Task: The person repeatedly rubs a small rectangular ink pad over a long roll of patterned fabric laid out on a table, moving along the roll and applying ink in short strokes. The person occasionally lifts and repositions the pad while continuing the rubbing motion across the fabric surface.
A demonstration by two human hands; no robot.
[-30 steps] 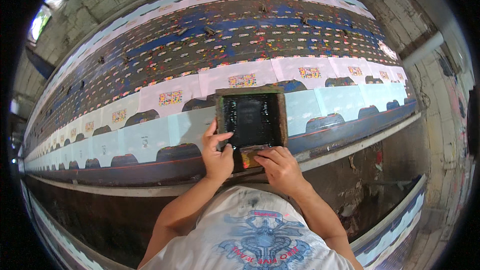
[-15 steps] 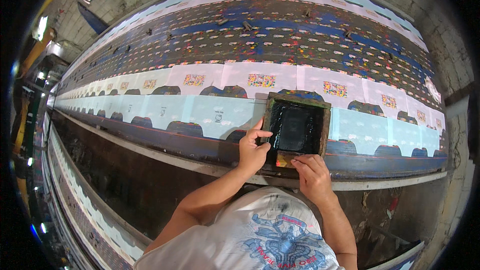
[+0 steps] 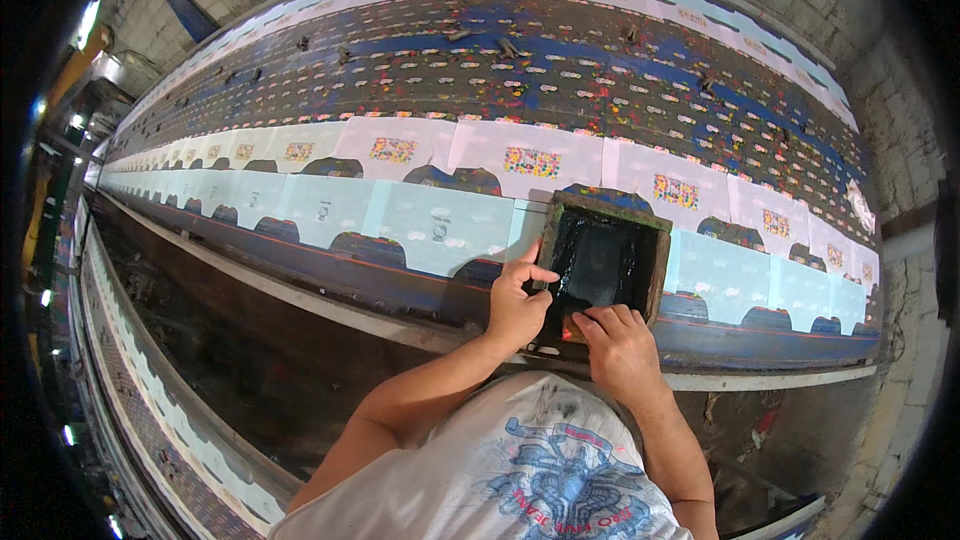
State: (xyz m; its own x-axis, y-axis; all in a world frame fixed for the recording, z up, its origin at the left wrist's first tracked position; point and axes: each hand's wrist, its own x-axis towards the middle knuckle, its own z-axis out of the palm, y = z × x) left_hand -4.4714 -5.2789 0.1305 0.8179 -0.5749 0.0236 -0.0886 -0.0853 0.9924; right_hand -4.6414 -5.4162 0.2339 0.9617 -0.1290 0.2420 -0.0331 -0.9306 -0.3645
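Observation:
A wooden screen-printing frame [image 3: 661, 270] with dark ink on its mesh lies over a light blue fabric panel on the long table. My left hand [image 3: 518, 305] grips the frame's left side, thumb and forefinger over the rim. Inside the frame's near end, my right hand [image 3: 620, 348] is closed on a small squeegee [image 3: 573, 329] with a wooden, red-stained handle. Most of the squeegee is hidden under my fingers. Left of the frame, a light blue panel [image 3: 450, 215] carries a small dark printed figure.
Pink panels [image 3: 480, 145] with colourful printed blocks lie just beyond the blue row. Farther back, the paint-spotted dark table [image 3: 400, 70] holds several small dark blocks. A pale rail [image 3: 330, 312] runs along the near edge. A block wall [image 3: 910, 140] stands at the right.
The view has shifted slightly, so the table and frame appear a little farther right. My right hand has turned over the squeegee, and less of its handle shows. My left hand keeps its grip.

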